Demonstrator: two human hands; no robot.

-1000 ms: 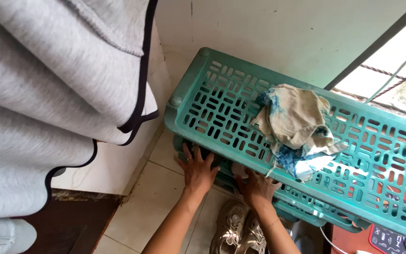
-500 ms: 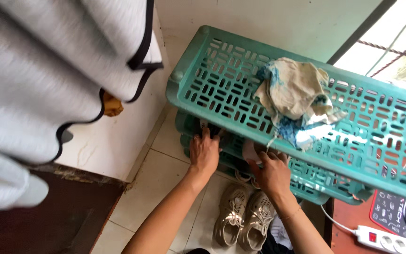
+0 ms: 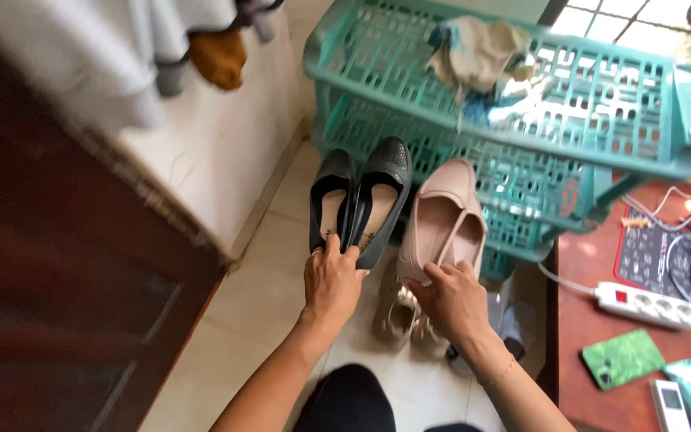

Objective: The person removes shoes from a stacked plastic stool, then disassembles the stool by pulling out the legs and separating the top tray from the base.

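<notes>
Left hand (image 3: 331, 280), right hand (image 3: 451, 298) gripping.

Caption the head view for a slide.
Left hand grips black flats and right hand grips beige flats, held before a teal rack over the sneakers.

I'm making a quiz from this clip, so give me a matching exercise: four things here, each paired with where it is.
Things:
1. black flats
2. pink flats
3. crumpled cloth
4. white power strip

Places:
A. on the red surface at right
B. in the right hand
C. on top of the teal rack
D. in the left hand

Pairs: 1-D, 2-B, 3-C, 4-A
</notes>
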